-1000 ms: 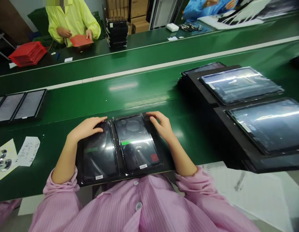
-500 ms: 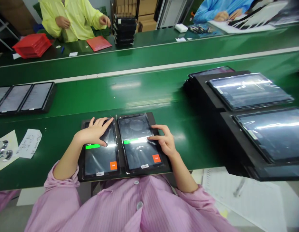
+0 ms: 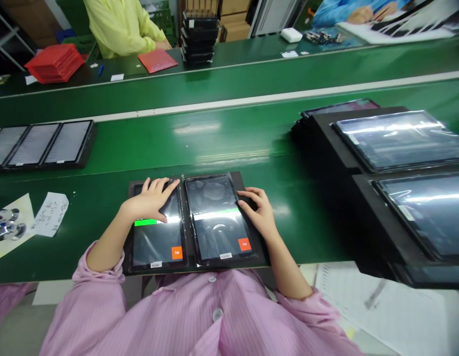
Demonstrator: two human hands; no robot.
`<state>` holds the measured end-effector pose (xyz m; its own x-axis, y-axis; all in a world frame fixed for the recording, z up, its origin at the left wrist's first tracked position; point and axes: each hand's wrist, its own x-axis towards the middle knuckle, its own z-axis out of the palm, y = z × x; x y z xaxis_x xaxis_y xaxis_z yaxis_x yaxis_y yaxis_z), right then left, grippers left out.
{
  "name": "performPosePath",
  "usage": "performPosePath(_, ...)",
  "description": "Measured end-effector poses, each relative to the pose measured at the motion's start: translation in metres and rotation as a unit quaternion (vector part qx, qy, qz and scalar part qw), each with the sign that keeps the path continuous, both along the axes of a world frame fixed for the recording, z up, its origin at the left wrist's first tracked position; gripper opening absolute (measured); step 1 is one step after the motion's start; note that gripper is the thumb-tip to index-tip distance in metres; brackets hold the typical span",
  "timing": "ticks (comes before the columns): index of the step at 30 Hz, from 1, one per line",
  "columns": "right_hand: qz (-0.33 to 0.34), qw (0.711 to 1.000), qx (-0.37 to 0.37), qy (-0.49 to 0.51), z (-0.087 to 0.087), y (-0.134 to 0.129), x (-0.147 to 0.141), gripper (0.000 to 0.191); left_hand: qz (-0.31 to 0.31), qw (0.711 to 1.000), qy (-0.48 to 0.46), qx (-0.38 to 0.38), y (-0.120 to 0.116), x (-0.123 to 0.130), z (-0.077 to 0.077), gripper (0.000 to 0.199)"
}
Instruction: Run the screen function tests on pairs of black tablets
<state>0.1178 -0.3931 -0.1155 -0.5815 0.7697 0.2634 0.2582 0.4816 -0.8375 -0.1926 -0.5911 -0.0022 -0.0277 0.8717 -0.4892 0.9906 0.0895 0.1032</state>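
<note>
Two tablets lie side by side in a black tray (image 3: 189, 247) at the bench's front edge. Over the upper part of the left tablet (image 3: 158, 242) rests my left hand (image 3: 149, 201), its fingers spread and holding nothing. A green bar and an orange "Fail" square glow on that screen. My right hand (image 3: 261, 210) is at the right edge of the right tablet (image 3: 218, 232), thumb and fingers apart, fingertips at the rim. This tablet's screen carries a thin green bar near the middle and an orange "Fail" square at its lower right.
More tablets (image 3: 403, 136) lie on stacked black trays at right. Another tray of tablets (image 3: 68, 142) sits at left, near a handwritten note (image 3: 51, 214). Across the bench, a person in yellow (image 3: 121, 27) is beside red pouches (image 3: 55, 63); a person in blue works further right.
My right index finger has drawn back from the right tablet's screen to its edge. The green bar there has stretched to the right. My left hand stays on its tablet.
</note>
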Motion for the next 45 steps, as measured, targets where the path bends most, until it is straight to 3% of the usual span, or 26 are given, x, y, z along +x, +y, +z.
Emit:
performPosePath(6, 0.018, 0.999, -0.041, -0.013, 0.002, 0.001, 0.002, 0.035, 0.0, 0.995, -0.088, 0.038, 0.002, -0.01, -0.001, 0.111)
performPosePath(11, 0.017, 0.999, -0.048, -0.017, 0.002, 0.001, 0.001, 0.036, -0.011, 0.99, -0.122, 0.07, 0.009, -0.01, -0.01, 0.065)
performPosePath(13, 0.017, 0.998, -0.05, -0.017, 0.003, 0.001, 0.001, 0.035, -0.004, 0.99, -0.124, 0.066, 0.012, -0.007, -0.012, 0.056)
performPosePath(21, 0.034, 0.997, -0.059, -0.02, 0.0, 0.002, 0.001, 0.039, -0.003, 0.997, -0.061, 0.037, 0.027, 0.005, -0.002, 0.059)
performPosePath(26, 0.042, 0.995, -0.069, -0.054, -0.003, 0.003, 0.0, 0.045, 0.007, 0.995, -0.084, 0.057, 0.027, -0.005, -0.007, 0.07)
performPosePath(39, 0.045, 0.993, -0.095, -0.059, -0.003, 0.01, 0.0, 0.043, -0.045, 0.991, -0.101, 0.071, 0.037, -0.017, -0.01, 0.064)
performPosePath(45, 0.047, 0.993, -0.087, -0.069, -0.003, 0.008, -0.001, 0.045, -0.019, 0.99, -0.122, 0.071, 0.033, -0.019, -0.015, 0.072)
